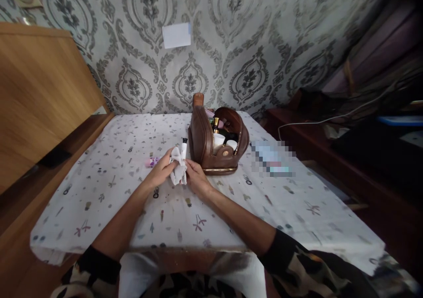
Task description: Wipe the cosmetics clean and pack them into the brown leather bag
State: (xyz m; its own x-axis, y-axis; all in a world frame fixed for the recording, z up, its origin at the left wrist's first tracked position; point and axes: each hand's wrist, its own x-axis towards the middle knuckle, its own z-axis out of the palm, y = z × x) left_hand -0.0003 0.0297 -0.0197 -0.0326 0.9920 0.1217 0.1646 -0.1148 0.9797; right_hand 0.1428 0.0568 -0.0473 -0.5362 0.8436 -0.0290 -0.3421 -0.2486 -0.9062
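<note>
Both hands are closed on a crumpled white cloth or tissue (179, 173) above the table. My left hand (161, 171) grips its left side, and my right hand (198, 179) pinches the right edge. Just behind the cloth shows a white tube (183, 150) with a black cap; its lower end is hidden, and I cannot tell whether it is held or rests on the table. A pink and purple item (152, 161) lies partly behind my left hand. To the right of the tube, a brown toiletry bag (202, 135) stands unzipped, filled with several bottles and white-lidded jars.
A patterned white cloth covers the table (231, 218). Right of the bag lies a blurred-out flat object (274, 159). A wooden cabinet (42, 95) borders the left side. Along the right runs a dark red surface (297, 130) with a white cable (317, 123). Patterned wallpaper rises behind.
</note>
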